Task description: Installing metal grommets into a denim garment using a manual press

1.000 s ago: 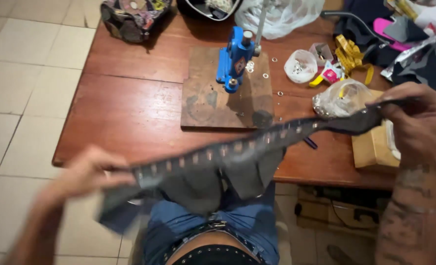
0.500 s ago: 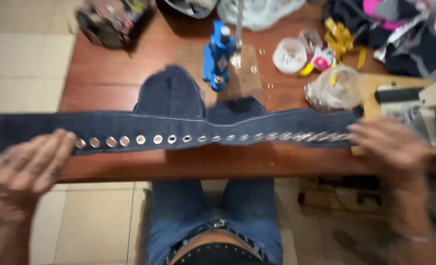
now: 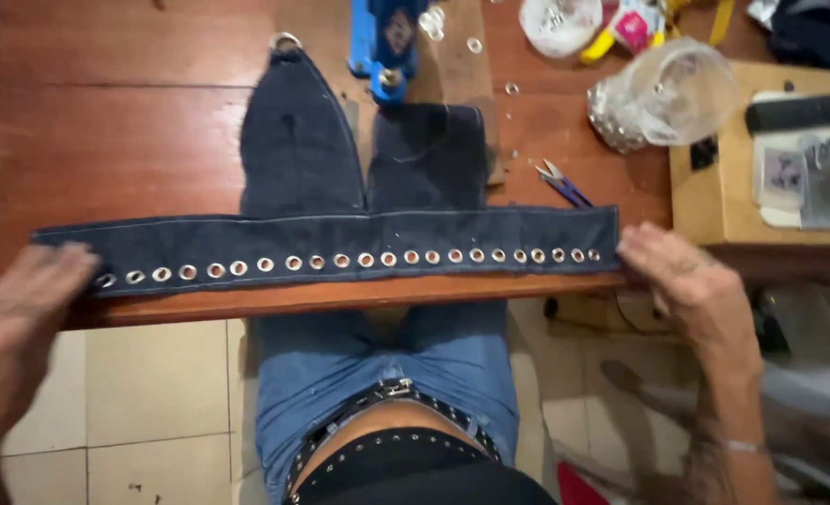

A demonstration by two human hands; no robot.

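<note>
The dark denim band (image 3: 340,245), with its row of silver eyelets (image 3: 359,261), lies flat along the near edge of the wooden table (image 3: 116,140). Its two flaps point away toward the blue eyelet press (image 3: 387,42). The left hand (image 3: 22,318) is pressing the band's left end with loose, open fingers, and the right hand (image 3: 686,285) does the same at the right end, nothing clenched. I'd keep pulling it evenly outward so the band stays straight and wrinkle-free. Small snips (image 3: 560,182) sit just behind the band's right end.

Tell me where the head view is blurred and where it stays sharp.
Head view: left hand smeared by motion blur at the frame edge; right hand slightly soft; denim strip and its metal eyelets crisp; even light, mild sheen on the wooden table.
</note>
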